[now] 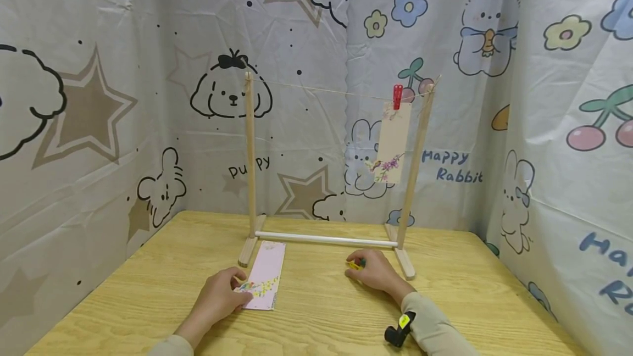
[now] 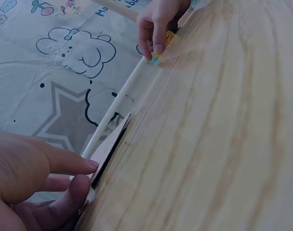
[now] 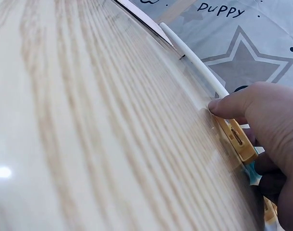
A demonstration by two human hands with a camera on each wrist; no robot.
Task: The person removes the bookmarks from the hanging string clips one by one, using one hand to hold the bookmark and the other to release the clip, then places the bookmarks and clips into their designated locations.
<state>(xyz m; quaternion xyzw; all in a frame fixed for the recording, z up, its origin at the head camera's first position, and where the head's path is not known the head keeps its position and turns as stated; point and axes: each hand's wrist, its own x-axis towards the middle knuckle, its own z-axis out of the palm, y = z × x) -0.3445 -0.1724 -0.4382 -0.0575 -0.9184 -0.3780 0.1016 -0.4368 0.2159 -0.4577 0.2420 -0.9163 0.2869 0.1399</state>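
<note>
A pink card (image 1: 267,268) printed with yellow blossoms and a bird lies on the table, left of centre. My left hand (image 1: 217,295) is at its near left edge, thumb over the card and fingers curled beside it; the left wrist view shows index finger and thumb at the edge of the card (image 2: 105,149). On the right, my right hand (image 1: 373,271) holds a yellow clothespin (image 3: 237,139) between thumb and fingers, low over the table. A green-blue clip (image 3: 253,173) shows beneath those fingers, partly hidden.
Behind the hands stands a wooden frame (image 1: 251,163) with a white crossbar (image 1: 326,239) and a thin string (image 1: 316,89) between its posts. A red clothespin (image 1: 397,96) hangs a cream flowered card (image 1: 393,142) near the right post. Printed curtains (image 1: 306,125) surround the table (image 1: 316,301).
</note>
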